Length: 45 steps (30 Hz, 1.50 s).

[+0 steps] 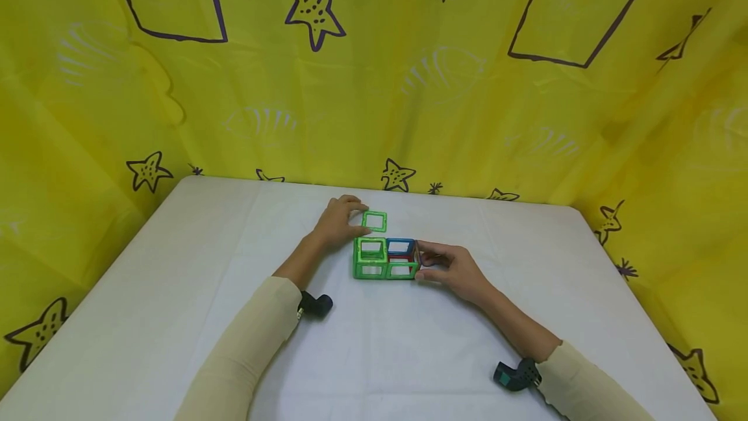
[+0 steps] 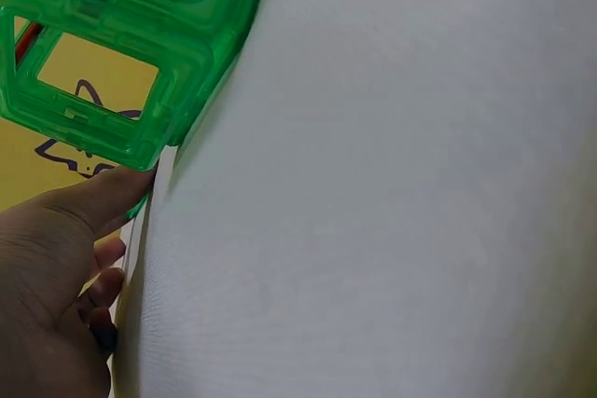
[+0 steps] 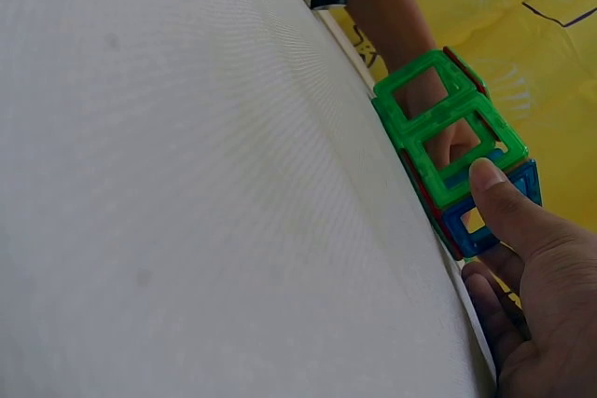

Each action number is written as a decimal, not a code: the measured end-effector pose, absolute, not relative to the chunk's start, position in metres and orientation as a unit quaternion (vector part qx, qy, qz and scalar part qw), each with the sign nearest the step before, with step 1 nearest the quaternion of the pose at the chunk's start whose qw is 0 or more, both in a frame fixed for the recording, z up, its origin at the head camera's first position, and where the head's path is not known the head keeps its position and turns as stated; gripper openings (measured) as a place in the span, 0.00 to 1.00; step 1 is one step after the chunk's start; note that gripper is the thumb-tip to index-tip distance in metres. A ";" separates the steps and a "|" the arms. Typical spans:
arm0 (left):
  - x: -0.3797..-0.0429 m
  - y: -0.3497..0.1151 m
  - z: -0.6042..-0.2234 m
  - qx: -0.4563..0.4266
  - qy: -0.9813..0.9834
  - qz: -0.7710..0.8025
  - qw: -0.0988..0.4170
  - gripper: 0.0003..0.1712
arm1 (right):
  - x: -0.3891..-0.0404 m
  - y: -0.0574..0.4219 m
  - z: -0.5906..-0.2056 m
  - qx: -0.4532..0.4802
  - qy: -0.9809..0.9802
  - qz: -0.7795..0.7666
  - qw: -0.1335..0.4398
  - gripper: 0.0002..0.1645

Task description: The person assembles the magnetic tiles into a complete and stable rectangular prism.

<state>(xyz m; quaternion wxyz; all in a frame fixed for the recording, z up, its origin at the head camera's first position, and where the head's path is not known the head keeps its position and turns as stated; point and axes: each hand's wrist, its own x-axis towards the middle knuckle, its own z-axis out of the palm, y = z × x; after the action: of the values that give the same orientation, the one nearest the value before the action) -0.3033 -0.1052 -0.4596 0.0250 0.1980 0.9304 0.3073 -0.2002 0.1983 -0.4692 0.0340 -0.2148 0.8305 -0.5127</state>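
Note:
A low box of see-through magnetic tiles point(image 1: 386, 271) stands on the table, green in front, with a blue tile point(image 1: 400, 240) at the back and some red inside. Its left half has a green top; the right half is uncovered. At its right end my right hand point(image 1: 458, 271) grips the box, the thumb on a green front tile point(image 3: 443, 114) and the fingers behind the blue end. Just behind the box lies a single green square tile point(image 1: 384, 221). My left hand point(image 1: 339, 223) pinches that tile by its left side, thumb at the near edge, fingers at the far edge.
A white cloth covers the table point(image 1: 374, 356). Yellow curtains point(image 1: 374, 96) with drawn starfish and fish hang behind it and along both sides. Each wrist carries a small black camera, one on the left point(image 1: 316, 305) and one on the right point(image 1: 517, 375).

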 end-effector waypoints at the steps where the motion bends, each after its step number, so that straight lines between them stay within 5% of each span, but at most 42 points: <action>1: -0.303 -0.106 -0.460 0.196 0.929 0.314 0.024 0.34 | -0.200 0.198 -0.469 -0.215 0.831 -0.512 0.034 0.38; 45: -0.277 -0.109 -0.438 0.232 0.874 0.425 -0.026 0.30 | -0.199 0.197 -0.468 -0.213 0.831 -0.513 0.032 0.37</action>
<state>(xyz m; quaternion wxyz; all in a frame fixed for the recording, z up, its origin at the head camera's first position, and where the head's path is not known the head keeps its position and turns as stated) -0.2775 -0.1090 -0.4378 -0.0260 0.2321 0.8744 0.4253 -0.1991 0.1971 -0.4679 0.0320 -0.2133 0.8310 -0.5128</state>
